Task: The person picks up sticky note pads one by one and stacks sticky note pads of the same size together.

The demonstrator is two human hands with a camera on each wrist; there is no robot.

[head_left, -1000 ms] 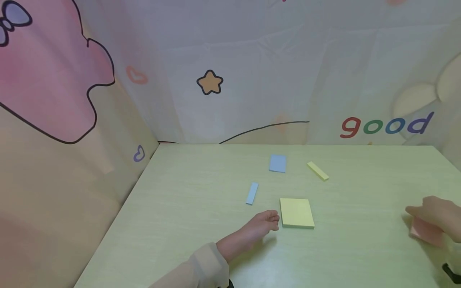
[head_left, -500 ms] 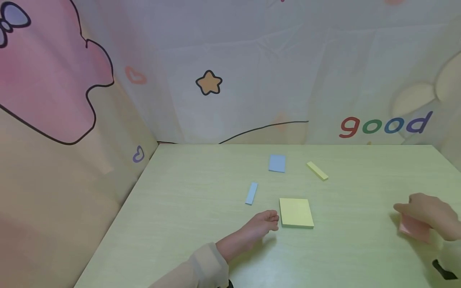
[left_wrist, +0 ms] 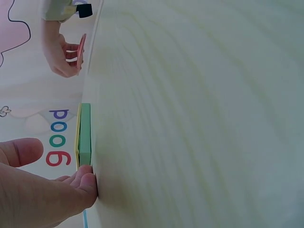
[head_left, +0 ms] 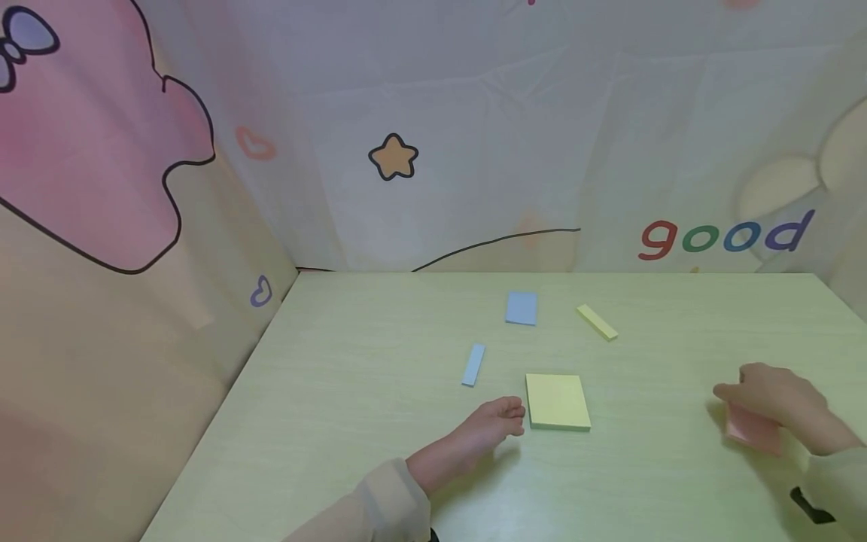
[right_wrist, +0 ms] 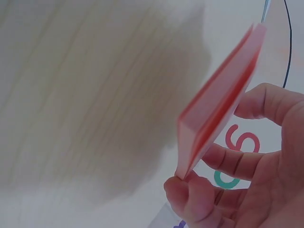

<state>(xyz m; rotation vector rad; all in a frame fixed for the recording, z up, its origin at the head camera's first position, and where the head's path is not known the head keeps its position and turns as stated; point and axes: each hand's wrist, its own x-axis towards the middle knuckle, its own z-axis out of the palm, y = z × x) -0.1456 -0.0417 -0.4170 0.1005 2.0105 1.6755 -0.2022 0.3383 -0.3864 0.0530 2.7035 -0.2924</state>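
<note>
Bordering the pale table (head_left: 325,421): cartoon backdrop (head_left: 474,173); right hand (head_left: 775,393) holding pink pad (head_left: 753,431).

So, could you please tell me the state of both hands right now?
Left hand: open, beside the yellow pad.
Right hand: closed, holding the pink pad.

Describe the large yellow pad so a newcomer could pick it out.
On the pale table, find the left hand. Just to its right lies the yellow pad, flat. It is broad and square, unlike the narrow yellow strip, and larger than the blue square farther back.
</note>
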